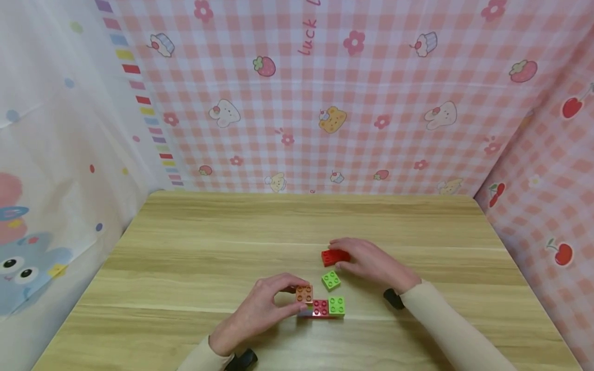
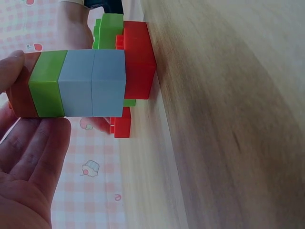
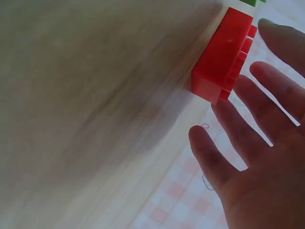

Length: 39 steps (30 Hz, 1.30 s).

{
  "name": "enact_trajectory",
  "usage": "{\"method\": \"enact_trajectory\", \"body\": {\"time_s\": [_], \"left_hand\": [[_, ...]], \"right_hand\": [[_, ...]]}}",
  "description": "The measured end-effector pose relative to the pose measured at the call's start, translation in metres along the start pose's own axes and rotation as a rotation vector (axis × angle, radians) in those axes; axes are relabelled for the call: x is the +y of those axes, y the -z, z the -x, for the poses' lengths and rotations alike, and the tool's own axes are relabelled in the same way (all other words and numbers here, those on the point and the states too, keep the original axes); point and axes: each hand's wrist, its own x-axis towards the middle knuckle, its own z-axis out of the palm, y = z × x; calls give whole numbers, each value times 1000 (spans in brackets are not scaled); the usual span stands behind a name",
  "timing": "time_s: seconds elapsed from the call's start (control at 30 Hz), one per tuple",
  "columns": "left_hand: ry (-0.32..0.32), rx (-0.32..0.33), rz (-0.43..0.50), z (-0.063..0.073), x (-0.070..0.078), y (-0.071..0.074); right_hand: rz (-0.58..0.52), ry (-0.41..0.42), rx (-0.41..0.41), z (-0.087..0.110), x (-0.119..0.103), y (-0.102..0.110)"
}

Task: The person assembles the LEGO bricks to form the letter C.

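Observation:
My left hand (image 1: 260, 304) pinches an orange-brown toy brick (image 1: 304, 294) between thumb and fingers. That brick tops a column: below it come a green brick (image 2: 46, 85) and two grey-blue bricks (image 2: 90, 83), standing on one end of a long red brick (image 2: 139, 59) on the table. A light green brick (image 1: 336, 305) sits on the red brick's other end. Farther back, my right hand (image 1: 371, 263) is over a loose red brick (image 1: 328, 258), partly covering it. In the right wrist view its fingers are spread and relaxed, fingertips close beside the loose brick's studs.
A loose light green brick (image 1: 331, 280) lies on the wooden table (image 1: 223, 232), between the built piece and the loose red brick. Behind the table hangs a pink checked cloth (image 1: 297, 93), with a white printed cloth (image 1: 55, 129) on the left.

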Motion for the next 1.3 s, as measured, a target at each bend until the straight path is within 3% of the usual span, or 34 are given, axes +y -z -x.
{"method": "enact_trajectory", "body": {"time_s": [0.4,1.3], "left_hand": [[37,-13,0,-1,2,0],[9,2,26,0,1,0]], "right_hand": [[71,-28,-8,-13,-1,-9],[28,27,129,18,-26,2]]}}
